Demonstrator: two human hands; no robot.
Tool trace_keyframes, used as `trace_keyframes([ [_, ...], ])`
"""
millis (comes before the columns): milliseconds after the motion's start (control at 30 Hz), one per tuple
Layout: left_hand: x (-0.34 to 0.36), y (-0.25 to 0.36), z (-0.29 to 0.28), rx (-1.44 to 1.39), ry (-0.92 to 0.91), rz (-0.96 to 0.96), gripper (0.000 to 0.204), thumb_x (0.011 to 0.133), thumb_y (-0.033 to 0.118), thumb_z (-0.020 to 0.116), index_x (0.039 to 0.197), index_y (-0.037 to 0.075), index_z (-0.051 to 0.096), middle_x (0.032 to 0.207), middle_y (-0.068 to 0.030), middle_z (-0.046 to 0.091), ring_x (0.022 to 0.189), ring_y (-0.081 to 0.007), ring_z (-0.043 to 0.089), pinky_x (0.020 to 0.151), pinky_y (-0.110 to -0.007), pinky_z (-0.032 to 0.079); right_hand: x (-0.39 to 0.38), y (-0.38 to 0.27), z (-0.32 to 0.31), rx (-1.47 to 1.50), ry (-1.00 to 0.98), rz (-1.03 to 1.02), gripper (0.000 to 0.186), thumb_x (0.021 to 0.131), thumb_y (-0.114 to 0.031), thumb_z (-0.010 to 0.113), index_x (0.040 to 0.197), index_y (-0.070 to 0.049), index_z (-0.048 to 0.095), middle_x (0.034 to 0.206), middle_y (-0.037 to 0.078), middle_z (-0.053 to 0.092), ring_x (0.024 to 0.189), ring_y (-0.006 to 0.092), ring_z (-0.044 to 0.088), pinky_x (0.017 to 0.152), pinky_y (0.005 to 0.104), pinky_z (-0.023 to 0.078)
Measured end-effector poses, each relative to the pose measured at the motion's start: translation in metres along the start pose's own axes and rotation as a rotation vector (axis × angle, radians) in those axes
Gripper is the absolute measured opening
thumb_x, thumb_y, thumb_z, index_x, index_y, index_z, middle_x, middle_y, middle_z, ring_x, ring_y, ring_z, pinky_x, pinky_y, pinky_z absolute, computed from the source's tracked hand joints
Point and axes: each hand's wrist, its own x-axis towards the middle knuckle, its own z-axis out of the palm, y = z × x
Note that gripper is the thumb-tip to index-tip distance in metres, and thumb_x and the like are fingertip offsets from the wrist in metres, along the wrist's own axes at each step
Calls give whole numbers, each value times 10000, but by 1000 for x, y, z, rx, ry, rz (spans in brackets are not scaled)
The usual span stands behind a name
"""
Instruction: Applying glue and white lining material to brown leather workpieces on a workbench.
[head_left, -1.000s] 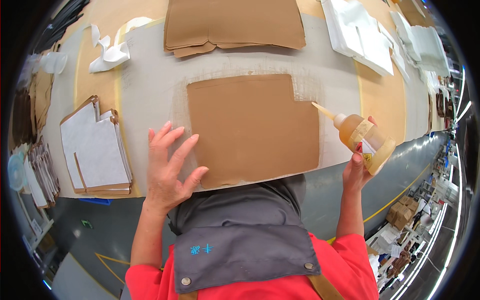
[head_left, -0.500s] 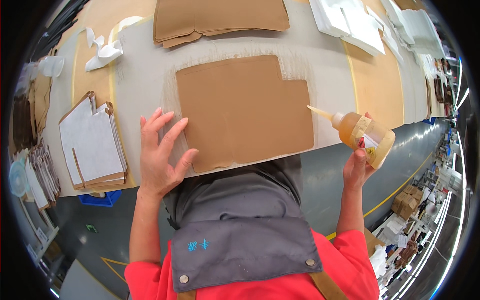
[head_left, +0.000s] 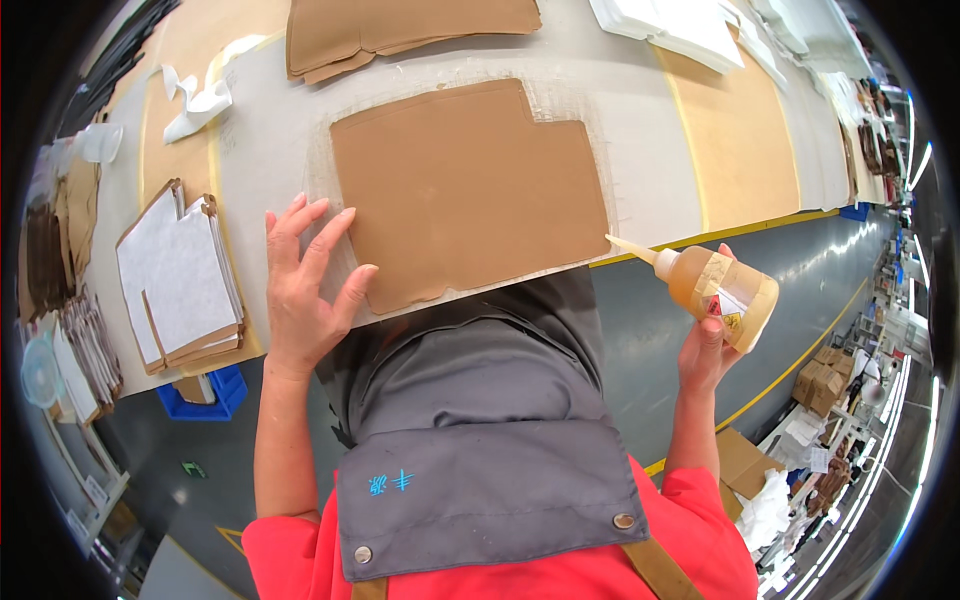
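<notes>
A brown cut panel (head_left: 465, 200) with a notched upper right corner lies on the grey worktop (head_left: 260, 120). My left hand (head_left: 305, 290) is open, fingers spread at the panel's left edge, fingertips on or just beside it. My right hand (head_left: 705, 350) grips a squeeze bottle (head_left: 725, 295) of amber liquid, tilted so its long pale nozzle points at the panel's right edge, near the lower corner.
A stack of brown pieces (head_left: 410, 30) lies beyond the panel. White-topped pieces (head_left: 180, 280) lie at left, crumpled white strips (head_left: 190, 110) at back left, white sheets (head_left: 670, 30) at back right. A blue crate (head_left: 205, 400) sits below the table's left part.
The bottle's nozzle has moved from near the notch down along the panel's right edge toward the lower corner. The table and panel appear higher in the picture as the camera shifts.
</notes>
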Motion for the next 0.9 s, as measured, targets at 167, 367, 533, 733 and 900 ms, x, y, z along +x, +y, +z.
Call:
trace_keyframes([
  [167,-1,0,0,3,1,2,500,873,391,694,1277,101,635,1334,-113,520,1341,-355,433,1185,-543,220,-10,3,-2,56,30,29,865,838,-474,756,1446,-52,308,1452,238,437,1303,314,493,1042,446,466],
  [367,-1,0,1,3,0,2,495,868,368,698,1281,102,633,1333,-114,521,1339,-356,435,1184,-542,222,-19,11,11,207,105,177,798,887,-498,691,1443,-38,350,1442,191,473,1213,266,581,906,377,576],
  [533,-1,0,-1,-16,8,-3,485,859,329,703,1282,101,634,1333,-116,523,1339,-358,435,1182,-542,223,-28,6,31,253,86,244,769,900,-511,667,1435,-45,368,1430,166,493,1205,256,588,890,377,586],
  [733,-1,-1,-1,-33,21,-2,478,843,290,719,1276,103,638,1339,-112,525,1337,-357,438,1182,-542,222,-36,2,54,300,9,288,782,899,-528,658,1439,-46,363,1439,159,483,1203,256,586,893,391,584],
  [900,-2,-1,2,-49,58,8,485,801,293,771,1243,129,656,1312,-104,526,1310,-345,459,1168,-546,256,-42,1,69,293,-82,275,839,870,-531,693,1463,-65,326,1456,160,464,1238,256,561,897,389,580],
])
